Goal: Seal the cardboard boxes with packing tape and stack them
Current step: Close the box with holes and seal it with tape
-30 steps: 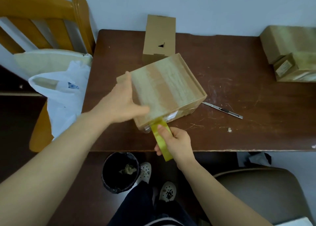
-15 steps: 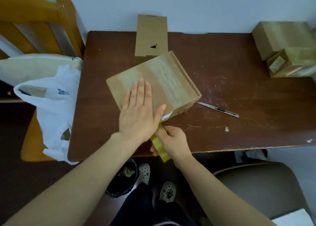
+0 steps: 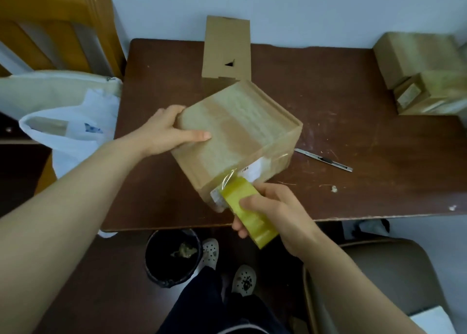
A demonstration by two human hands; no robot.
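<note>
A taped cardboard box sits tilted near the front edge of the brown table. My left hand grips its left corner, thumb lying on the top face. My right hand holds a yellow tape roll against the box's near side, where a clear strip of tape runs from the roll onto the box beside a white label. Two taped boxes are stacked at the table's far right. A flat unfolded carton leans against the wall behind.
A utility knife lies on the table right of the box. A wooden chair with a white plastic bag stands at the left. A black bin sits under the table edge, a grey chair at lower right.
My left hand left the top of the box, where it lay flat, and now grips the left corner. The box has turned and tilted up. The tape roll shows more fully in my right hand.
</note>
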